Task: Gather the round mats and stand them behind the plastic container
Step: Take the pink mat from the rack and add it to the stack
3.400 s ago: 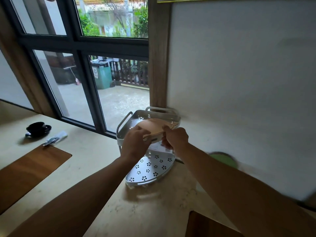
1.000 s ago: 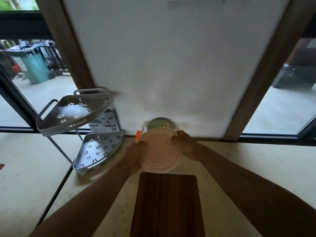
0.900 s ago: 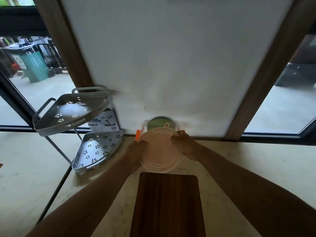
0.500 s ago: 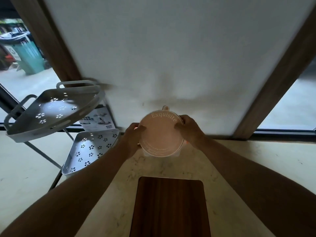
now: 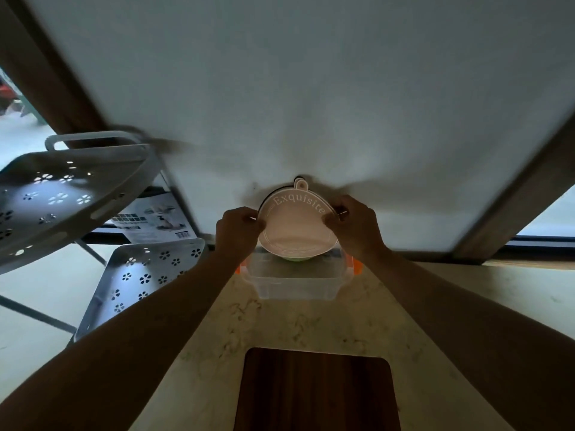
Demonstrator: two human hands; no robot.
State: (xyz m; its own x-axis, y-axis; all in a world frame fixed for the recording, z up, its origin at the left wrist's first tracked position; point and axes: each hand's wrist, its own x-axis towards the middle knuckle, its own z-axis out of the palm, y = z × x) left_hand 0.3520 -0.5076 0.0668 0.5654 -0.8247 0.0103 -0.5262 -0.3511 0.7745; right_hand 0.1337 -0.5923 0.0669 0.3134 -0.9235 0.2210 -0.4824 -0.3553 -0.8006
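Observation:
A stack of round mats [image 5: 295,227], the front one pale pink with the word "Exquisite" and a small hanging tab, stands nearly upright against the white wall. My left hand [image 5: 238,233] pinches its left edge and my right hand [image 5: 354,227] grips its right edge. A green mat edge [image 5: 295,259] peeks out at the bottom of the stack. Just in front sits the clear plastic container [image 5: 295,283] with orange clips, on the marble counter. The mats' lower edge is behind the container's back rim.
A grey two-tier corner rack [image 5: 71,188] with flower-shaped holes stands at the left, its lower shelf [image 5: 140,281] close to my left forearm. A dark wooden board [image 5: 317,390] lies on the counter near me. Wooden frames and windows flank the wall.
Both hands carried the mats from the rack's upper shelf rightwards to the wall, then raised and tipped them upright behind the container, which is now uncovered in front.

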